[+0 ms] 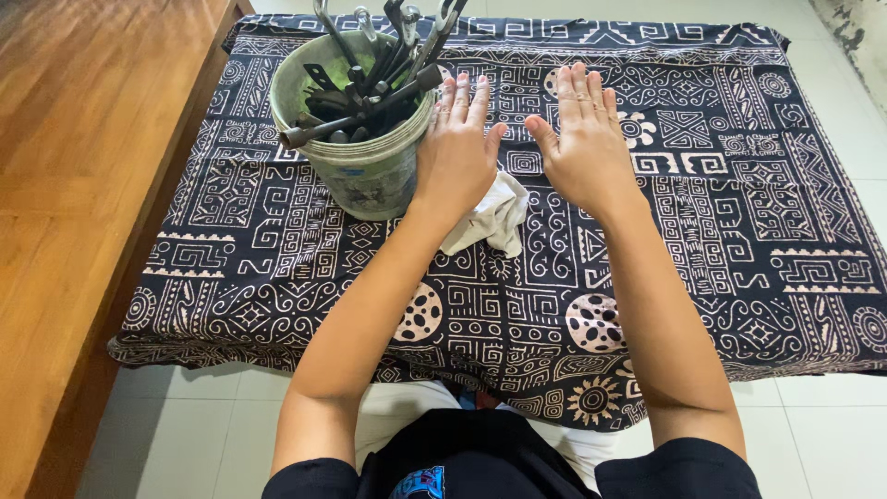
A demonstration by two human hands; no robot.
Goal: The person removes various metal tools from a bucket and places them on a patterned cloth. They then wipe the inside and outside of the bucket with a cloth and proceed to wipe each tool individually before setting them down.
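Here, nearest to me, my two bare forearms reach out over a bench draped in a black cloth with pale patterns. A crumpled white rag lies on it, partly under my left wrist. My left hand is flat and spread, holding nothing, its side just beside a worn green bucket. My right hand is equally open, palm down, empty. The bucket is crammed with dark metal tools, handles sticking up. I judge nothing is picked up yet; any grasp means curling fingers first.
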